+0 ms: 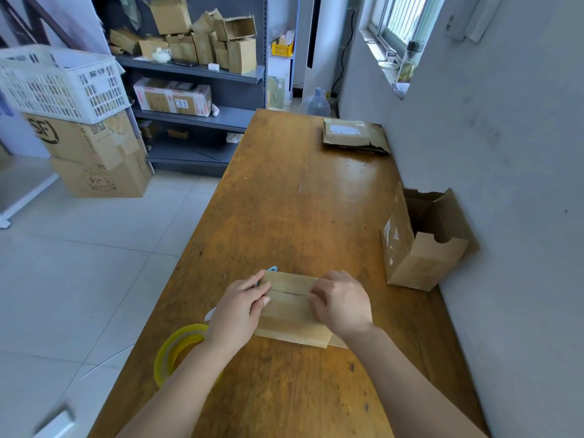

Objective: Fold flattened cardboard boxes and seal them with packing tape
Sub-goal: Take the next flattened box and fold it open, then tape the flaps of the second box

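A small cardboard box (290, 311) is being held near the tabletop's (300, 200) left edge. The left hand (240, 308) is being pressed on its left end, fingers straight and together. The right hand's (341, 305) fingers are being curled at the top seam; whether they are pinching anything cannot be told. A tape roll (172, 349) is lying alongside.

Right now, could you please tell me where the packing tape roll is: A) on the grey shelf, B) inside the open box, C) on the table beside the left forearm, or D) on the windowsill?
C: the tape roll stands near the left edge of the table, beside the left forearm.
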A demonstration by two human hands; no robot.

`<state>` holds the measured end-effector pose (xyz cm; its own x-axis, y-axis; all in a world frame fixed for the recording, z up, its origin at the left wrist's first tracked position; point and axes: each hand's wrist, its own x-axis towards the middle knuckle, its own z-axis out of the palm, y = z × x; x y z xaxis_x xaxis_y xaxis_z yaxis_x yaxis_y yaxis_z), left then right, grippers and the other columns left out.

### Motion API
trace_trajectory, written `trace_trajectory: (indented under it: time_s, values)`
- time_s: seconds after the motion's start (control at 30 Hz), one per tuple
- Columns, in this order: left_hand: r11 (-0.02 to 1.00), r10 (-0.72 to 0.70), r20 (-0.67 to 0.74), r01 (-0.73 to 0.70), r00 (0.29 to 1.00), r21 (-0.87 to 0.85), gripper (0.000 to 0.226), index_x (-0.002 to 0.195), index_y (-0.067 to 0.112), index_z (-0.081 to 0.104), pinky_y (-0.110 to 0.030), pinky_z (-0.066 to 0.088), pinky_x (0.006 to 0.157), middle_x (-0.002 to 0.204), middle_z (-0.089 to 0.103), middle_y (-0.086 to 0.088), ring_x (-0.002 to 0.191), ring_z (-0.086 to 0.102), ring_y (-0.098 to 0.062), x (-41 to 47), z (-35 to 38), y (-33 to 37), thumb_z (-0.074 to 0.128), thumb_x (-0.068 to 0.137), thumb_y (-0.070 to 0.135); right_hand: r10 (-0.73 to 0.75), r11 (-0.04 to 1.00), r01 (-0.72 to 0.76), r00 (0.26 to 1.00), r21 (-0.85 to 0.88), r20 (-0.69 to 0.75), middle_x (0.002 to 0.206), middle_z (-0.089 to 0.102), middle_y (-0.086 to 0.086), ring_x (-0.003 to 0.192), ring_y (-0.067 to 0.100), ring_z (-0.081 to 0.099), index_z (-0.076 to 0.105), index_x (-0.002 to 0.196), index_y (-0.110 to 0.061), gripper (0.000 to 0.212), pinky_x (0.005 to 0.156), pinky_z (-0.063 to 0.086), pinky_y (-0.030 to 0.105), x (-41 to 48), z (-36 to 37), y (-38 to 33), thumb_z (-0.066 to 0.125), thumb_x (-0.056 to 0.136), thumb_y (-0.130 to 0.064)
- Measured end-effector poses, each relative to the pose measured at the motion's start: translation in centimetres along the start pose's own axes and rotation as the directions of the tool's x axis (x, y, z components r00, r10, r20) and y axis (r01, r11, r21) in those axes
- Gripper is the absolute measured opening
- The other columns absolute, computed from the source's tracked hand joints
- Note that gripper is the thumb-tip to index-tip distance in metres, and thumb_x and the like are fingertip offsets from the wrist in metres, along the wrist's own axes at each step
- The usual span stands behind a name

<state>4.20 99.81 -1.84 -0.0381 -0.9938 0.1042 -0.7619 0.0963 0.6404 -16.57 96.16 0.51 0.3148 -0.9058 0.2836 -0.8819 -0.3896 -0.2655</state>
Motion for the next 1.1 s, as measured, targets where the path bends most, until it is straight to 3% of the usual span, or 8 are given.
trace_trajectory:
  time_s: [0.13,0.3,0.43,0.57,0.77,0.87,0.93,1.1]
  values:
    - [0.988,-0.07,0.005,0.07,0.998,-0.141,0.051,0.149,0.03,0.033,-0.026,0.029,0.112,0.147,0.028,0.022,0.138,0.026,-0.001,-1.2,-1.8,0.0,0.048,0.1,0.024,-0.15,0.987,0.156,0.979,0.028,-0.137,0.084,0.063,0.0,0.08,0.024,0.058,0.071,0.077,-0.016,0.004,0.063,0.049,0.036,0.4,0.6,-3.6,0.073,0.075,-0.019]
    - [0.94,-0.329,-0.169,0.34,0.929,0.038,0.035,0.132,0.023,0.058,-0.033,0.038,0.107,0.141,0.048,0.007,0.131,0.042,-0.014,-4.3,-5.0,-3.8,0.048,0.099,0.017,-0.485,0.868,0.496,0.857,0.023,-0.172,0.088,0.062,-0.001,0.085,0.02,0.05,0.071,0.082,-0.018,0.005,0.065,0.044,0.032,0.0,3.1,-8.5,0.071,0.078,-0.014]
    - [0.784,-0.594,-0.018,0.584,0.804,0.209,0.054,0.148,0.024,0.036,-0.038,0.038,0.108,0.15,0.039,0.001,0.137,0.038,-0.021,-6.9,-5.3,-6.7,0.054,0.097,0.029,-0.616,0.783,0.598,0.784,0.169,0.079,0.093,0.066,-0.003,0.087,0.02,0.057,0.072,0.096,-0.02,0.017,0.061,0.053,0.032,-1.3,5.7,-10.7,0.059,0.085,-0.019]
    - [0.759,-0.651,0.043,0.646,0.758,0.084,0.057,0.149,0.022,0.034,-0.034,0.04,0.107,0.148,0.045,0.0,0.133,0.045,-0.02,-8.8,-4.5,-7.8,0.054,0.096,0.019,-0.554,0.818,0.537,0.639,0.206,0.533,0.146,0.045,0.001,0.127,0.026,0.041,0.055,0.134,-0.02,0.041,0.089,0.049,0.041,-2.2,6.8,-11.8,0.056,0.093,-0.021]
    - [0.754,-0.656,0.011,0.656,0.755,-0.026,0.044,0.13,0.024,0.059,-0.033,0.05,0.093,0.128,0.063,0.002,0.111,0.06,-0.018,-8.9,-5.9,-7.6,0.062,0.086,0.017,-0.571,0.784,0.608,0.628,0.125,0.529,0.131,0.059,-0.002,0.135,0.023,0.031,0.064,0.123,-0.021,0.035,0.106,0.026,0.04,-1.9,7.3,-12.6,0.062,0.089,-0.031]
    - [0.677,-0.712,0.053,0.705,0.7,-0.208,0.047,0.122,0.02,0.066,-0.033,0.054,0.081,0.12,0.066,-0.001,0.099,0.063,-0.016,-7.9,-8.0,-7.4,0.071,0.076,0.024,-0.559,0.828,0.473,0.65,0.301,0.515,0.114,0.064,-0.003,0.123,0.017,0.043,0.068,0.11,-0.023,0.025,0.104,0.03,0.035,-0.5,5.4,-13.1,0.064,0.089,-0.035]
    - [0.583,-0.737,0.061,0.679,0.673,-0.447,0.032,0.108,0.019,0.072,-0.033,0.054,0.078,0.112,0.069,-0.006,0.091,0.064,-0.016,-7.2,-9.7,-6.9,0.075,0.079,0.033,-0.51,0.813,0.186,0.684,0.551,0.522,0.096,0.064,-0.007,0.098,0.011,0.054,0.068,0.095,-0.022,0.01,0.088,0.041,0.029,0.6,3.4,-13.8,0.067,0.09,-0.031]
    - [0.489,-0.635,0.111,0.508,0.765,-0.709,0.074,0.107,0.024,0.07,-0.033,0.05,0.083,0.108,0.071,0.0,0.104,0.063,-0.014,-5.2,-13.1,-3.8,0.038,0.072,0.081,-0.323,0.479,-0.328,0.796,0.814,0.511,0.072,0.053,-0.003,0.068,0.009,0.046,0.062,0.078,-0.019,0.016,0.063,0.038,0.022,2.7,-0.7,-14.7,0.065,0.094,-0.023]
